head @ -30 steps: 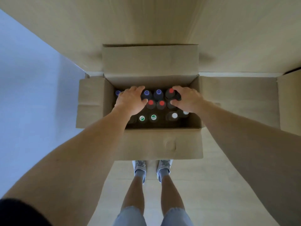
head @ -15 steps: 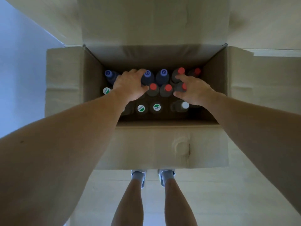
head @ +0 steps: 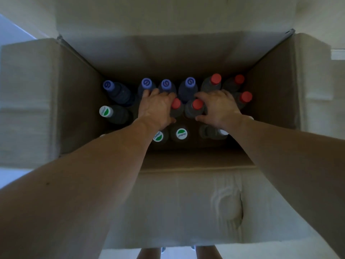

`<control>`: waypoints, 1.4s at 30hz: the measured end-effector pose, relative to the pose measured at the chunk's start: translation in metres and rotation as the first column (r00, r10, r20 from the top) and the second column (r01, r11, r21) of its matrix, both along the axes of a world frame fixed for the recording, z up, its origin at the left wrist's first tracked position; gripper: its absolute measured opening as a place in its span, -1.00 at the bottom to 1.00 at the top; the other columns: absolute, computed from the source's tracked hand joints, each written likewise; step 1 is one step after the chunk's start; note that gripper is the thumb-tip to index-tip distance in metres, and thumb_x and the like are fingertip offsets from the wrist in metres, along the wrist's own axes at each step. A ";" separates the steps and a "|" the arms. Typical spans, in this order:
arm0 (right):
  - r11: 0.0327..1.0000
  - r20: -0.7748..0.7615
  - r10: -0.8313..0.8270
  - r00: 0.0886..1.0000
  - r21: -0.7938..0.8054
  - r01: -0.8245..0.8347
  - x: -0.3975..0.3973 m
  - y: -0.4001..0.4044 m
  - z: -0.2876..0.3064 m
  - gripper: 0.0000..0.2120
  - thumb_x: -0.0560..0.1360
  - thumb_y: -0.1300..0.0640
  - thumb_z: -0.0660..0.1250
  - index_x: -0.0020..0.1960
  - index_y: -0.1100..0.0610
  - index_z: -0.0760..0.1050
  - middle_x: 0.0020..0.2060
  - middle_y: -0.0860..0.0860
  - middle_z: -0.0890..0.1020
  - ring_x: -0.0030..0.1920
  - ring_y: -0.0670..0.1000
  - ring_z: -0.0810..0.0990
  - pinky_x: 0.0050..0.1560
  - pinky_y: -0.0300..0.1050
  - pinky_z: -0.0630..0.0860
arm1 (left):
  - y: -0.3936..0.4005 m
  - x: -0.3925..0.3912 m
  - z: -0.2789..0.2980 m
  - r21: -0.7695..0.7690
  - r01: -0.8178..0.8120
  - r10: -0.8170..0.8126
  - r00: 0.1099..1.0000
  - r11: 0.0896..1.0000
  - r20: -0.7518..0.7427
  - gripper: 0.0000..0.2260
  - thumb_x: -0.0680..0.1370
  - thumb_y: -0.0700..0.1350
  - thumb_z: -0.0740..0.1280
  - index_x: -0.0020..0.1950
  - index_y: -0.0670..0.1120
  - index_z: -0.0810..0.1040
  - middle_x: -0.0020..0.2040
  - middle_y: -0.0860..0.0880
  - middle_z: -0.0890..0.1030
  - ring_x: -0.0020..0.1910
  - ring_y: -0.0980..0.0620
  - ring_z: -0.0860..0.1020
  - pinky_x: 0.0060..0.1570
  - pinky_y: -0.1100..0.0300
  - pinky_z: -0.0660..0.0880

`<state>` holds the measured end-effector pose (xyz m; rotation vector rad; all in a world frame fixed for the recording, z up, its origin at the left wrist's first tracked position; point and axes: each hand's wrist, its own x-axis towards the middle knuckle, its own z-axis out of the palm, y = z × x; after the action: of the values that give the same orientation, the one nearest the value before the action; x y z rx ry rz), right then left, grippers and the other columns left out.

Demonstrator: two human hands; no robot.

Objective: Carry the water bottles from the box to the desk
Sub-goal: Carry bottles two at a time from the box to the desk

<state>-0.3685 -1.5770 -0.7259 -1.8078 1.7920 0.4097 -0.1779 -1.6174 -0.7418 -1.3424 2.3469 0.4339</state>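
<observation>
The head view looks straight down into an open cardboard box [head: 78, 101]. Its flaps are folded out on all sides. Many water bottles stand upright on the box floor, packed close together.

Along the far wall of the box stand four bottles with purple caps [head: 166, 84]. Toward the far right corner stand bottles with red caps [head: 216, 79]. Two more red-capped bottles [head: 197, 104] stand in the middle of the box. Bottles with green and white caps [head: 181, 133] stand near the close wall, and one more stands by the left wall.

Both arms reach down into the box. The left hand [head: 156, 109] rests on top of the bottles in the middle, with its fingers spread over a purple-capped bottle and its thumb beside a red cap. I cannot tell if it grips anything. The right hand [head: 218, 107] is curled around a red-capped bottle in the middle, thumb on the close side and fingers on the far side, touching it.

Two bare legs [head: 148, 253] show below the close flap.
</observation>
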 end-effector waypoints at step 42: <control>0.654 0.707 -0.694 0.140 0.536 0.535 -0.024 -0.037 0.197 -0.50 0.41 -0.13 0.42 0.32 -0.05 0.49 0.23 0.04 0.63 0.27 0.17 0.56 0.32 0.37 0.37 | -0.041 0.001 0.200 0.813 -0.331 0.875 0.098 0.478 -0.475 -0.77 0.59 0.12 0.32 0.17 0.06 0.57 0.00 -0.01 0.72 -0.06 0.05 0.71 -0.04 0.01 0.55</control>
<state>-0.3926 -1.6139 -0.5293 -0.6536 1.4052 -0.6606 -0.1772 -1.6582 -0.5418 -2.0968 1.6022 2.4588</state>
